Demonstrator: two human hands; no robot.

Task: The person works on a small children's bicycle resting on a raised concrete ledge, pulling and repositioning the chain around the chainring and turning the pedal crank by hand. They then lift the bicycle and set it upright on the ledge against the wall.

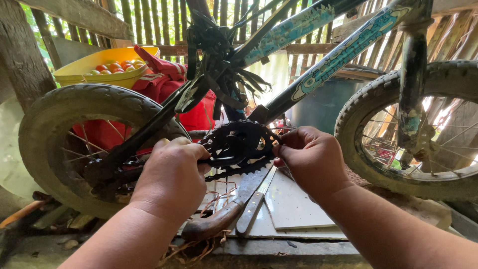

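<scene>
A small bicycle with a blue and black frame (318, 65) stands before me. My left hand (172, 174) is closed around the black crank arm beside the toothed chainring (239, 144). My right hand (311, 159) pinches the chainring's right edge, where the chain (234, 172) runs under the teeth. The rear wheel (59, 124) is at left and the front wheel (413, 129) at right. Below my hands a knife with a wooden handle (219, 219) and a slim metal tool (254, 206) lie on a white tile (294, 206).
A yellow basin (84, 69) holding small red and orange fruit sits at back left beside a red cloth (164, 82). A dark blue barrel (323, 102) stands behind the frame. A bamboo slat wall closes the back. Loose fibres and scraps lie on the ground.
</scene>
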